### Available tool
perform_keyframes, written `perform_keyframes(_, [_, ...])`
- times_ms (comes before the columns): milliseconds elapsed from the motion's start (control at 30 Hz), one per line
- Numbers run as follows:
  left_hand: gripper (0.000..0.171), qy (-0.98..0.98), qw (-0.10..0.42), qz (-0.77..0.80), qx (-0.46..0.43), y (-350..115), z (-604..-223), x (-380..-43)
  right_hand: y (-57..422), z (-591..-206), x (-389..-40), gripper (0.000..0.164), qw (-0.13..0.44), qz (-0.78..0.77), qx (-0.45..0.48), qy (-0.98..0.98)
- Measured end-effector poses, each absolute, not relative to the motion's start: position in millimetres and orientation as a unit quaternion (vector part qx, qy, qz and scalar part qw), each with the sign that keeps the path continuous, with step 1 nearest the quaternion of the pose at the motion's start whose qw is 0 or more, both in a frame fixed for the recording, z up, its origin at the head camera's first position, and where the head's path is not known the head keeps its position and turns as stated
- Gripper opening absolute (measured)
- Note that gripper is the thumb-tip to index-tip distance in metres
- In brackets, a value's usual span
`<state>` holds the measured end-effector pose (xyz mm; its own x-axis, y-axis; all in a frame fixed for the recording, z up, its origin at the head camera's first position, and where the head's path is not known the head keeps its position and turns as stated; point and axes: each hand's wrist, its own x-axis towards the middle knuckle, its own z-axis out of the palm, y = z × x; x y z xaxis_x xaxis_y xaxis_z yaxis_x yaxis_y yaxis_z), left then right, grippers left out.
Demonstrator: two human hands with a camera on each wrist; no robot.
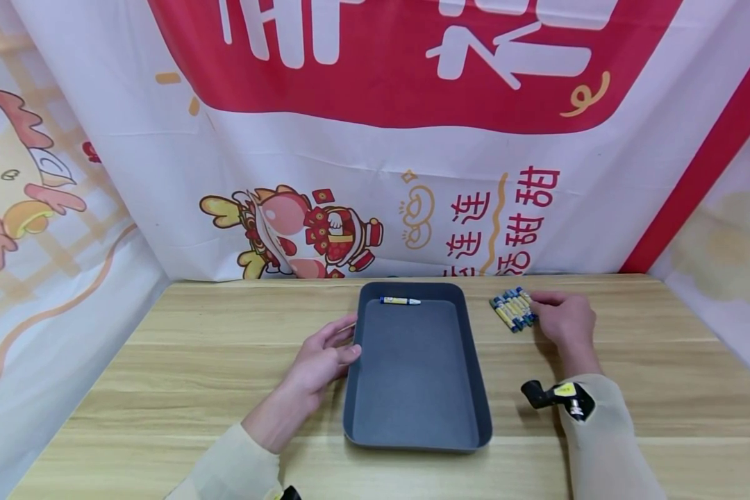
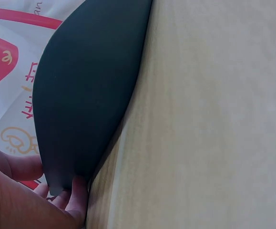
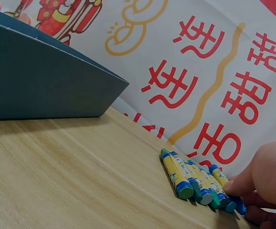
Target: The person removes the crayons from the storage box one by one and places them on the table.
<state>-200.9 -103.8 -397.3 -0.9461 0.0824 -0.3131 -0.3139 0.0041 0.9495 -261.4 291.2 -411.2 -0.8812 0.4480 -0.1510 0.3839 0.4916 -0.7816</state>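
A dark grey rectangular tray (image 1: pixel 415 389) sits mid-table, and one crayon (image 1: pixel 400 301) with a yellow and blue wrapper lies across its far end. My left hand (image 1: pixel 320 357) grips the tray's left wall, thumb at the rim and fingers along the outside. Right of the tray, several crayons (image 1: pixel 511 310) lie side by side in a row, wrapped in yellow and blue, with green and blue ends. At the right end of that row, my right hand (image 1: pixel 564 321) pinches a crayon (image 3: pixel 218 174) between thumb and fingers; part of it is hidden behind the thumb.
The wooden table (image 1: pixel 225 347) ends at a printed white and red cloth (image 1: pixel 375 160) hanging behind it. A second printed cloth (image 1: pixel 44 208) hangs along the left side. A black wrist camera (image 1: pixel 556 396) is strapped over the right sleeve.
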Motion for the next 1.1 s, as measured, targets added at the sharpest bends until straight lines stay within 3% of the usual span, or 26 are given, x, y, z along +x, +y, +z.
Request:
perform_keyframes(667, [0.058,0.696,0.134,0.702,-0.071,-104,-398,-199,292,-409,-263,0.043,0.032,0.404,-0.23,-0.885])
perform_keyframes(1100, [0.058,0.698,0.14,0.699,-0.076,-105,-396,-198,252,-369,-258,0.044,0.075,0.502,-0.17,-0.844])
